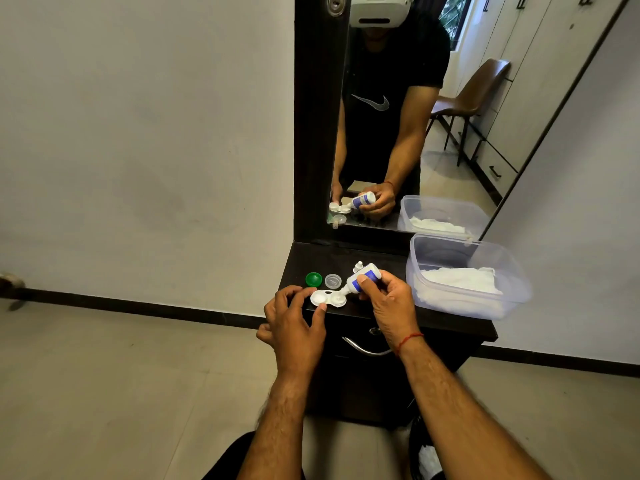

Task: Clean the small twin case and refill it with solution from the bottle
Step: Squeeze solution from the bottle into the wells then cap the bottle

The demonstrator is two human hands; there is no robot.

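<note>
The white twin case (327,298) lies open on the dark dresser top (374,258), both wells uncovered. My left hand (294,318) steadies it, with fingertips on its left end and front edge. My right hand (389,299) grips the small white bottle with a blue label (365,278), tilted so its nozzle points down at the case's right well. A green cap (313,279) and a clear cap (333,281) rest just behind the case. The bottle's white cap (358,266) stands behind the bottle.
A clear plastic tub (464,271) holding white tissue occupies the right of the dresser top. A mirror (408,109) rises behind it, reflecting me and a brown chair. A drawer handle (363,348) is below the front edge. The wall stands at the left.
</note>
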